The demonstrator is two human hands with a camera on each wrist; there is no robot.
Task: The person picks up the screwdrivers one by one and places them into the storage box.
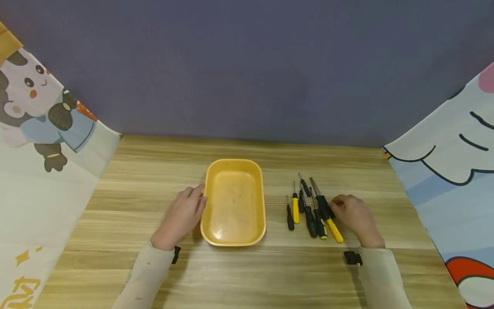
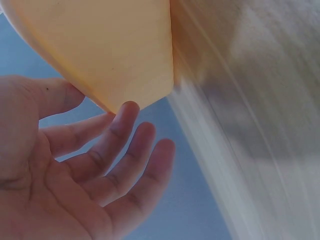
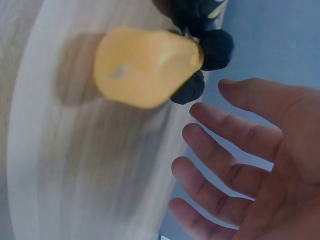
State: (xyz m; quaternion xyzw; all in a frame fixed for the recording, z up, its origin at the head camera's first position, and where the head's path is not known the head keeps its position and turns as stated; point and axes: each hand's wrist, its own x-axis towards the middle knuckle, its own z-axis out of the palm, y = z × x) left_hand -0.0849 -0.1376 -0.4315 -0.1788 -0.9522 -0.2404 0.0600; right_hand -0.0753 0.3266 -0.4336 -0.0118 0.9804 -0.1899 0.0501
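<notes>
A yellow plastic tray (image 1: 233, 206) lies on the wooden table with nothing inside it. My left hand (image 1: 183, 212) is at its left rim, thumb and index finger touching the edge; in the left wrist view the other fingers are loosely bent beside the tray's wall (image 2: 115, 55). Right of the tray is a group of several screwdrivers with black, yellow or mixed handles. Beside the rightmost one, a long yellow-and-black screwdriver (image 1: 334, 230), my right hand (image 1: 355, 216) hovers. Its fingers are spread near the yellow handle end (image 3: 142, 70) in the right wrist view and hold nothing.
A short black screwdriver (image 1: 290, 219) and a yellow one (image 1: 296, 210) lie nearest the tray. Handles at the right overlap closely. A dark blue-grey panel (image 1: 247, 73) rises behind the table (image 1: 247, 274), with cartoon-printed panels at both sides.
</notes>
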